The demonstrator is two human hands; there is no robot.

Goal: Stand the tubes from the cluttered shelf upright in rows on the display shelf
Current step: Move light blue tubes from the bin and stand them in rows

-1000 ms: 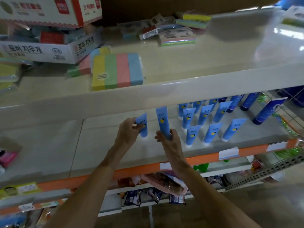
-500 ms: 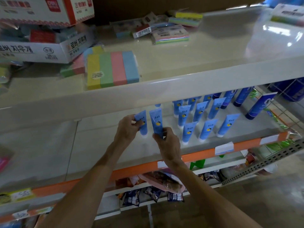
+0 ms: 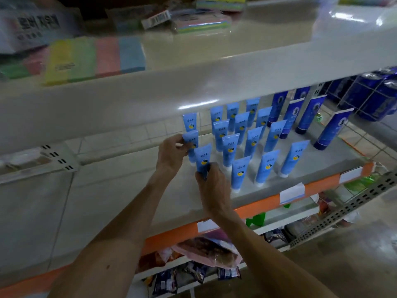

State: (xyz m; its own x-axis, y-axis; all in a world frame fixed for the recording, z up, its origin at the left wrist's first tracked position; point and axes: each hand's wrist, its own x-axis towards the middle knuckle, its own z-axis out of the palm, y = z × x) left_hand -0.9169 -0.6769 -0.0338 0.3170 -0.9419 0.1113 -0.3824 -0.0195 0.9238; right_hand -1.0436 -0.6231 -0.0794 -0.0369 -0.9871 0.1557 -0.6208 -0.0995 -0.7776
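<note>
Nearest me runs the orange front edge (image 3: 257,208) of the display shelf (image 3: 120,181). Just behind it the right hand (image 3: 212,186) grips the lower end of a light blue tube (image 3: 203,158), which stands upright. The left hand (image 3: 171,151) pinches the upper part of a second tube (image 3: 191,139) right behind. Bare shelf lies open to their left; to the right the standing rows (image 3: 247,145) crowd close. Farther back, dark blue tubes (image 3: 309,117) stand under the upper shelf's lip (image 3: 150,97).
</note>
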